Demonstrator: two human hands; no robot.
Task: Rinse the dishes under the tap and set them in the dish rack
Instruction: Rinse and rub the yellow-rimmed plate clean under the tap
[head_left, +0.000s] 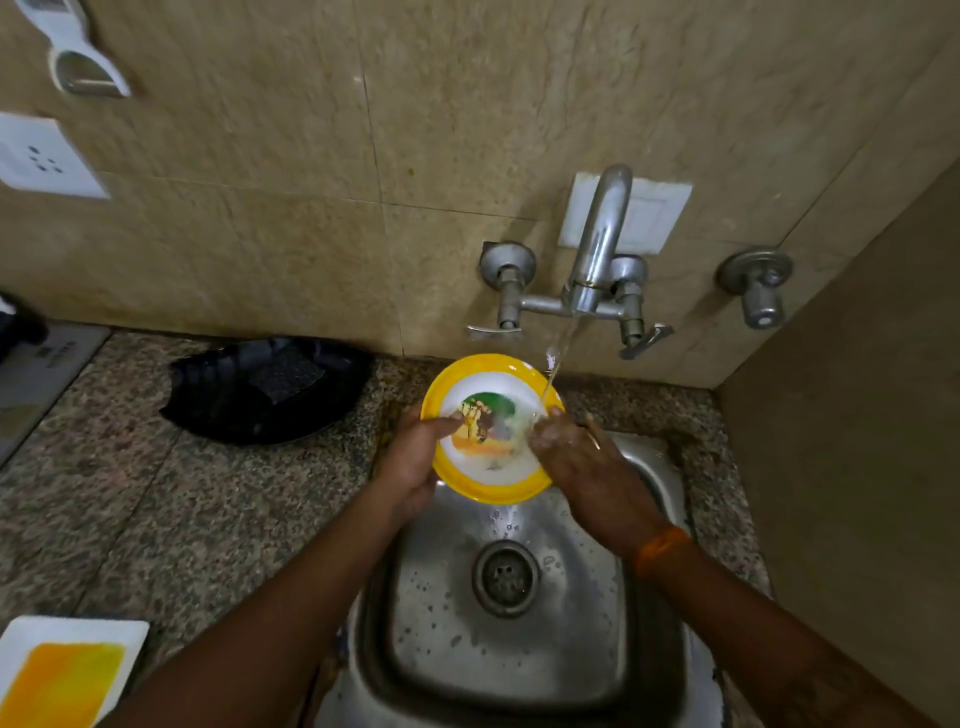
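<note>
Head view looks down on a round yellow-rimmed plate (491, 431), tilted with its printed face toward the camera, above the back of a steel sink (587, 639). Left hand (415, 462) clasps its left rim, thumb on the face; right hand (582, 462) presses wet fingers on the right side under water from the chrome tap (597, 249). Speckled granite counter (156, 499) and beige tiled wall (311, 156) surround it.

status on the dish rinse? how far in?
Done: nothing visibly racked; the black rack on the counter looks empty, though it's dark. In hand: both hands, left and right, hold the yellow-rimmed plate over the sink, tap water hitting its right edge. Left: rack this plate; the square plate bottom left still waits.
</note>
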